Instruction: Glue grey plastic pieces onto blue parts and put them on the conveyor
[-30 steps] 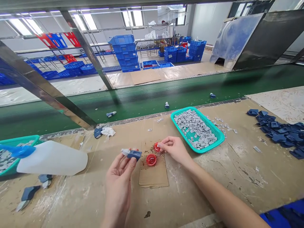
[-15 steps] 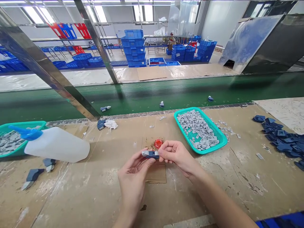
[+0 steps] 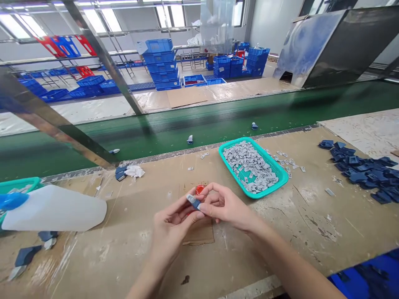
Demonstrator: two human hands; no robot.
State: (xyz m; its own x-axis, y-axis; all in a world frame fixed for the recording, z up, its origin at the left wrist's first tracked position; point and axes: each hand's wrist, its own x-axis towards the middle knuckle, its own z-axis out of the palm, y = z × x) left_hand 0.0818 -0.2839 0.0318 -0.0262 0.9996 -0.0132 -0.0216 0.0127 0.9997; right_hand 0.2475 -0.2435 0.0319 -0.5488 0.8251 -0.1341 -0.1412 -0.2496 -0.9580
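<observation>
Between both hands is a small dark-blue and grey plastic part point(image 3: 194, 202), held tilted above the table. My left hand point(image 3: 176, 220) is closed on its left side, thumb below and fingers behind. My right hand point(image 3: 220, 205) pinches the part's right end with thumb and fingers, which hide that end. Just behind the fingers is a round red cap or dish point(image 3: 200, 189), partly covered. A piece of cardboard point(image 3: 199, 234) lies under the hands. To the right, a teal basket point(image 3: 282, 178) contains many small grey plastic pieces point(image 3: 249, 164).
A white bottle point(image 3: 62, 207) with a blue top lies at left, near several assembled parts point(image 3: 26, 255). Dark-blue parts point(image 3: 358, 166) are heaped at right. Beyond the table runs a green conveyor belt point(image 3: 168, 143) carrying a few parts. A slanted metal post point(image 3: 102, 54) stands at left.
The part has turned from nearly level to tilted, and my right hand has shifted its grip along it. The view has swung right, and parts on the belt sit further left.
</observation>
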